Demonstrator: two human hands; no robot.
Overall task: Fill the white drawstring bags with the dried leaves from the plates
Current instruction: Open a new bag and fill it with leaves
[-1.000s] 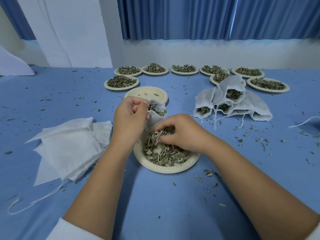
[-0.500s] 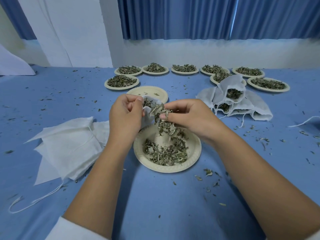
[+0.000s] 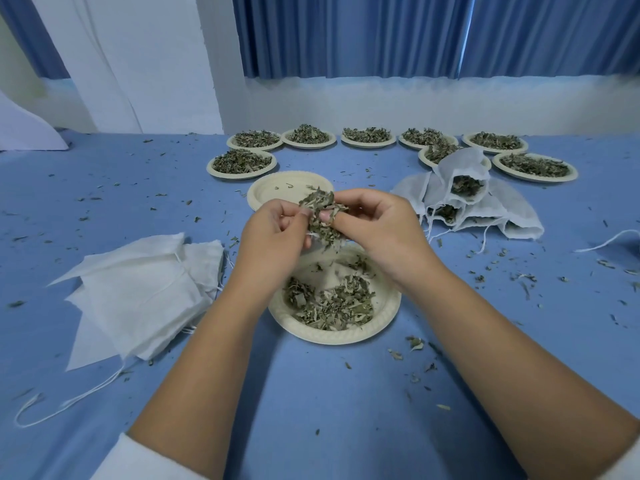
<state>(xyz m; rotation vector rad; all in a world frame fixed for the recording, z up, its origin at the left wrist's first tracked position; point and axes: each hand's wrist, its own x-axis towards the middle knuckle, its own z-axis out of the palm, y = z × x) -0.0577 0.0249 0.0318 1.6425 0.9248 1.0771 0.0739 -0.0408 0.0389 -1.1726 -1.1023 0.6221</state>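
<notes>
A cream paper plate point(image 3: 388, 315) sits in front of me, partly covered with dried leaves point(image 3: 329, 304). Above its far rim my left hand point(image 3: 273, 233) holds a white drawstring bag, almost fully hidden behind the fingers. My right hand point(image 3: 377, 226) pinches a clump of dried leaves point(image 3: 320, 216) at the mouth of that bag, and some bits hang down over the plate. Both hands meet fingertip to fingertip.
A stack of flat white bags point(image 3: 138, 292) lies at left with a loose string. Filled bags point(image 3: 471, 199) are piled at right. A bare plate point(image 3: 270, 188) lies behind my hands. Several leaf-filled plates point(image 3: 242, 162) line the back. Leaf crumbs dot the blue cloth.
My right hand scooped leaves from the plate and lifted them up to the bag. My left hand rose slightly with the bag. The plate now shows more bare surface.
</notes>
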